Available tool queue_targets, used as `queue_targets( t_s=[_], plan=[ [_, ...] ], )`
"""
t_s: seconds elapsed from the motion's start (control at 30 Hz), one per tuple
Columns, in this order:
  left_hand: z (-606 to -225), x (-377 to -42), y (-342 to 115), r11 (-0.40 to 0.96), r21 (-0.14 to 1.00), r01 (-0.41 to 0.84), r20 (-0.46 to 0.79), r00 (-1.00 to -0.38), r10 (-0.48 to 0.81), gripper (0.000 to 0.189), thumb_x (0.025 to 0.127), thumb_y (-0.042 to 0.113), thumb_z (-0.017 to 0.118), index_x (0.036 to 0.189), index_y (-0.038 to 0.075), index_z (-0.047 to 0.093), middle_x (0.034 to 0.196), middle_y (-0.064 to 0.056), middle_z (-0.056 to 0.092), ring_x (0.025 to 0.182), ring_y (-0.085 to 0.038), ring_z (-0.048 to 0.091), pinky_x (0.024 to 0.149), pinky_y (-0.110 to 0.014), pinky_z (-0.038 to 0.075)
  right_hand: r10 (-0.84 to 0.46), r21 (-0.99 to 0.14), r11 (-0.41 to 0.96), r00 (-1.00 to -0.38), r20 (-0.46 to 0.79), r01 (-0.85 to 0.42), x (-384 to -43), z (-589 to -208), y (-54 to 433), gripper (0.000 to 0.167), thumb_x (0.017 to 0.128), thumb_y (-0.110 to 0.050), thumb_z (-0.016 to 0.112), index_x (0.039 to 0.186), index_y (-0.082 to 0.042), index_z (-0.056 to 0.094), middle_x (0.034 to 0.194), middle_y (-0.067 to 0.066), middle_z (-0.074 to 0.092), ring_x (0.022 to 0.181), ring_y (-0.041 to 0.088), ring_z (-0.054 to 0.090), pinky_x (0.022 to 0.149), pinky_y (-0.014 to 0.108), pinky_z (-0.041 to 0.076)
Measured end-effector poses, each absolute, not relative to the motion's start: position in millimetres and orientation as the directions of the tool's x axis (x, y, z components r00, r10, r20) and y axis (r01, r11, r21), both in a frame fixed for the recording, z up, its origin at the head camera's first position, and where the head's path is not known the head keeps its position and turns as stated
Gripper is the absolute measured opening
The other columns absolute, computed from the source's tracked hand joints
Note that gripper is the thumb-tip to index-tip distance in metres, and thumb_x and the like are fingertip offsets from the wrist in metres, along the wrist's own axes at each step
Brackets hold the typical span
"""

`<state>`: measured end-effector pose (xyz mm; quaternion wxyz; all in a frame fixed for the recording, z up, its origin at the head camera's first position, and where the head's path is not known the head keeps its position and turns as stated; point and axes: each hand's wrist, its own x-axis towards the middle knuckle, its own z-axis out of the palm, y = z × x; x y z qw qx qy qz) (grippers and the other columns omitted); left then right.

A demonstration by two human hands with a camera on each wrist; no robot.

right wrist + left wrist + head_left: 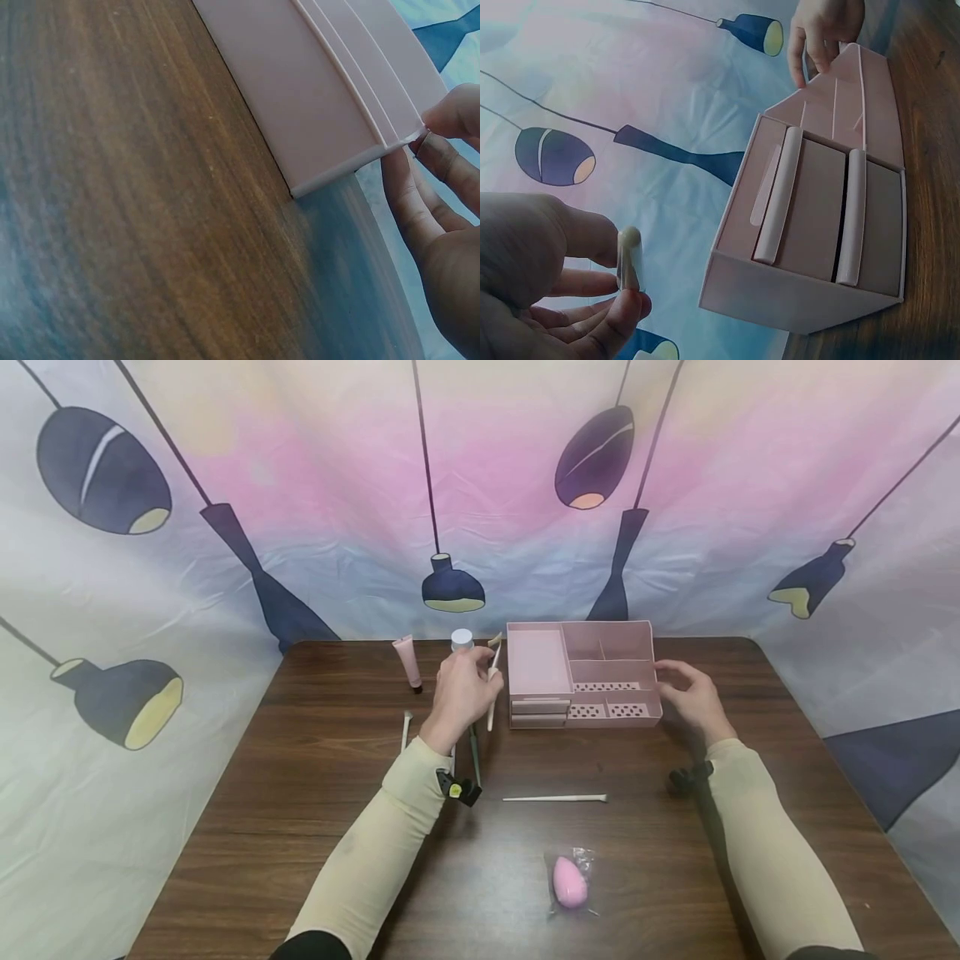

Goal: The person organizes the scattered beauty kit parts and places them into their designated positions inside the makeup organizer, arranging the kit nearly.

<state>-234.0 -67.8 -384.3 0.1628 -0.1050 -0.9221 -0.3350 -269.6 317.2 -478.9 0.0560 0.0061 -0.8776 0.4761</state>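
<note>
My left hand (459, 693) pinches a slim makeup brush (492, 697) with a white handle, just left of the pink desktop organizer (536, 660). The brush stands nearly upright, its pale bristles at the top. From the left wrist, the brush (630, 259) shows end-on between thumb and fingertips. My right hand (693, 697) is at the organizer's right side. In the right wrist view the thumb and fingers of that hand (450, 202) grip the edge of the organizer's side wall (322, 97). Two drawers (810, 202) at the organizer's left are pushed in.
A pink tube (407, 662) and a white-capped container (461, 638) stand behind the left hand. Brushes lie partly under the left arm, including a green-handled one (475, 756). Another white brush (555, 798) lies in front of the organizer. Nearer is a wrapped pink makeup sponge (570, 882).
</note>
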Motion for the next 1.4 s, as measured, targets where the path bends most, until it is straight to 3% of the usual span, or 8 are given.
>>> queue_targets(
  t_s=[0.13, 0.27, 0.43, 0.6, 0.87, 1.1, 1.4],
  plan=[
    [-382, -240, -64, 0.743, 0.597, 0.301, 0.364, -0.928, 0.083, 0.030, 0.084, 0.015, 0.066, 0.112, 0.005, 0.070, 0.095, -0.008, 0.068, 0.080, -0.021, 0.062, 0.076, -0.040, 0.051, 0.041, -0.835, 0.548, -0.995, 0.089, -0.052, -269, -478, 317, 0.040, 0.094, -0.017, 0.063, 0.133, -0.010, 0.057, 0.133, 0.018, 0.058, 0.112, 0.025, 0.057, 0.076, 0.015, 0.046],
    [-380, -246, -61, 0.724, 0.621, 0.298, 0.352, -0.932, 0.082, 0.030, 0.084, 0.014, 0.064, 0.112, 0.005, 0.070, 0.096, -0.007, 0.069, 0.081, -0.021, 0.062, 0.077, -0.039, 0.050, 0.041, -0.829, 0.556, -0.995, 0.088, -0.051, -269, -479, 318, 0.039, 0.095, -0.019, 0.062, 0.133, -0.010, 0.057, 0.133, 0.017, 0.058, 0.116, 0.029, 0.055, 0.078, 0.016, 0.045],
    [-380, -253, -58, 0.716, 0.639, 0.280, 0.328, -0.942, 0.075, 0.030, 0.084, 0.014, 0.064, 0.112, 0.006, 0.070, 0.095, -0.007, 0.070, 0.083, -0.021, 0.063, 0.079, -0.039, 0.050, 0.041, -0.829, 0.556, -0.994, 0.098, -0.059, -271, -480, 318, 0.039, 0.095, -0.018, 0.062, 0.132, -0.010, 0.057, 0.132, 0.018, 0.058, 0.112, 0.023, 0.057, 0.078, 0.015, 0.045],
    [-381, -259, -56, 0.709, 0.651, 0.273, 0.320, -0.945, 0.070, 0.031, 0.084, 0.014, 0.064, 0.113, 0.004, 0.069, 0.097, -0.008, 0.070, 0.086, -0.022, 0.062, 0.080, -0.039, 0.050, 0.042, -0.834, 0.547, -0.993, 0.109, -0.068, -271, -480, 317, 0.038, 0.094, -0.016, 0.063, 0.131, -0.010, 0.058, 0.130, 0.018, 0.060, 0.103, 0.007, 0.056, 0.077, 0.014, 0.046],
    [-383, -273, -51, 0.744, 0.618, 0.256, 0.299, -0.951, 0.079, 0.032, 0.085, 0.016, 0.063, 0.114, 0.004, 0.069, 0.095, -0.008, 0.069, 0.094, -0.025, 0.060, 0.100, -0.043, 0.040, 0.050, -0.832, 0.553, -0.995, 0.089, -0.046, -270, -480, 318, 0.039, 0.094, -0.017, 0.063, 0.132, -0.011, 0.058, 0.132, 0.017, 0.058, 0.105, 0.014, 0.056, 0.076, 0.015, 0.046],
    [-384, -279, -45, 0.767, 0.600, 0.227, 0.277, -0.959, 0.067, 0.031, 0.085, 0.018, 0.064, 0.113, 0.008, 0.069, 0.094, -0.006, 0.068, 0.093, -0.024, 0.060, 0.084, -0.039, 0.049, 0.051, -0.838, 0.544, -0.994, 0.096, -0.053, -270, -480, 317, 0.038, 0.094, -0.015, 0.063, 0.132, -0.011, 0.058, 0.131, 0.017, 0.058, 0.104, 0.013, 0.057, 0.076, 0.015, 0.047],
    [-384, -286, -36, 0.761, 0.606, 0.230, 0.279, -0.958, 0.067, 0.030, 0.084, 0.017, 0.064, 0.112, 0.006, 0.069, 0.094, -0.008, 0.066, 0.091, -0.026, 0.061, 0.080, -0.039, 0.051, 0.054, -0.845, 0.531, -0.992, 0.118, -0.072, -270, -481, 317, 0.038, 0.093, -0.012, 0.064, 0.130, -0.008, 0.059, 0.128, 0.020, 0.060, 0.095, -0.001, 0.056, 0.074, 0.013, 0.047]
  ],
)
